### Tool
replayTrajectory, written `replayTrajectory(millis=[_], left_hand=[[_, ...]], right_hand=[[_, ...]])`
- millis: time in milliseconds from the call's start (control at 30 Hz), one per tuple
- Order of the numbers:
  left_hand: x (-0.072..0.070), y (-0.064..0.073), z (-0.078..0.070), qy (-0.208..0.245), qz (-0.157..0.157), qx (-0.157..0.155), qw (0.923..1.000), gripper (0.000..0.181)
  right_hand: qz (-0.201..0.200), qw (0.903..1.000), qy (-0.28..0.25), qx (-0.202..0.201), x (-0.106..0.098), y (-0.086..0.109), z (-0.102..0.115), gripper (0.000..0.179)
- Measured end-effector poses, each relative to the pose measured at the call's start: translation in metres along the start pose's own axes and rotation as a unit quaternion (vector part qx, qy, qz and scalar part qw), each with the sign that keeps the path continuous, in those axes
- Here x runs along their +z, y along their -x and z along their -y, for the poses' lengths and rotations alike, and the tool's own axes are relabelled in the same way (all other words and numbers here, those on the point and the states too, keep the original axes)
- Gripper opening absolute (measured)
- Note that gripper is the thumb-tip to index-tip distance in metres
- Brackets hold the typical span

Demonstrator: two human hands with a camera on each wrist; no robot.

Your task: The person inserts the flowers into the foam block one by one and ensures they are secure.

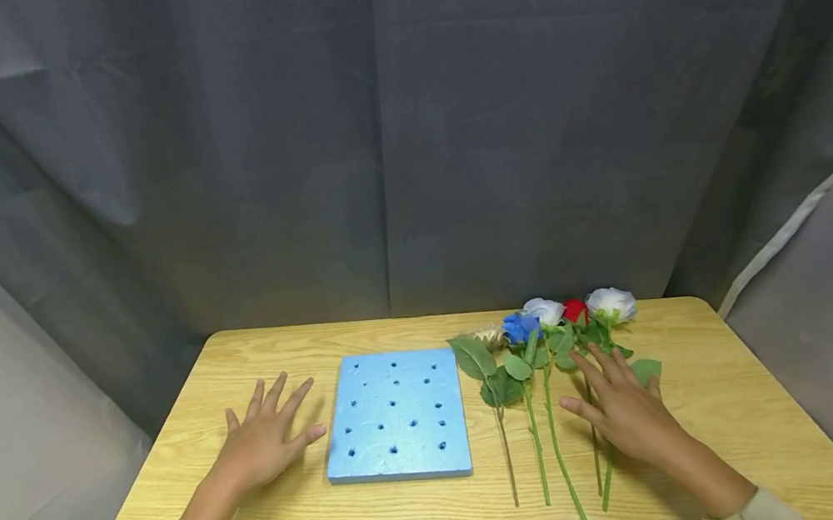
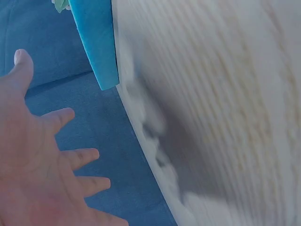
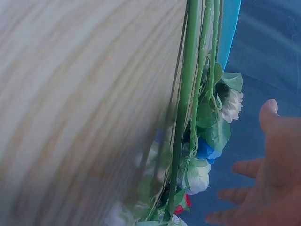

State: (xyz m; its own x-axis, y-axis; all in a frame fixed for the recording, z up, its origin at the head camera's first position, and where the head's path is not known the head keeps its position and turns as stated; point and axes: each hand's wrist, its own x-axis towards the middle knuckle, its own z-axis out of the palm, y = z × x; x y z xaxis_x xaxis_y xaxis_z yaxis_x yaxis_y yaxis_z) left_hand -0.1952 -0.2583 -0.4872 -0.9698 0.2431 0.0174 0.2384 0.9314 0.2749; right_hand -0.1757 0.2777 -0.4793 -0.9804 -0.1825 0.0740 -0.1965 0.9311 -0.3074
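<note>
Crowded stems and leaves: risk of a snag

Head view: holds left hand spread wide and empty, between the left edge of the worktop and the holed blue board. Holds right hand likewise spread and empty, above the green stems. Find beige flower, blue flower, red flower and white flowers bunched near the far edge, toward its right corner. Could drag neighbours along if lifting by tangled leaves; could also push blooms over the far edge by reaching too deep.

Left wrist view: shows left hand apart from a corner of the blue board. Could knock that corner and shift the board by sweeping inward.

Right wrist view: shows right hand clear of the blooms. Hard to tell, at this tilt, exactly which stems cross. Could pinch two at once, or bend one by gripping too low
</note>
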Motion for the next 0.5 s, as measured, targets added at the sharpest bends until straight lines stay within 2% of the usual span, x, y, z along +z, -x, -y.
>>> replayTrajectory(millis=[500], left_hand=[[0.0042, 0.0022, -0.0011, 0.017, -0.001, 0.001, 0.9999, 0.078]], right_hand=[[-0.009, 0.9999, -0.006, -0.012, 0.0028, -0.0011, 0.0044, 0.082]])
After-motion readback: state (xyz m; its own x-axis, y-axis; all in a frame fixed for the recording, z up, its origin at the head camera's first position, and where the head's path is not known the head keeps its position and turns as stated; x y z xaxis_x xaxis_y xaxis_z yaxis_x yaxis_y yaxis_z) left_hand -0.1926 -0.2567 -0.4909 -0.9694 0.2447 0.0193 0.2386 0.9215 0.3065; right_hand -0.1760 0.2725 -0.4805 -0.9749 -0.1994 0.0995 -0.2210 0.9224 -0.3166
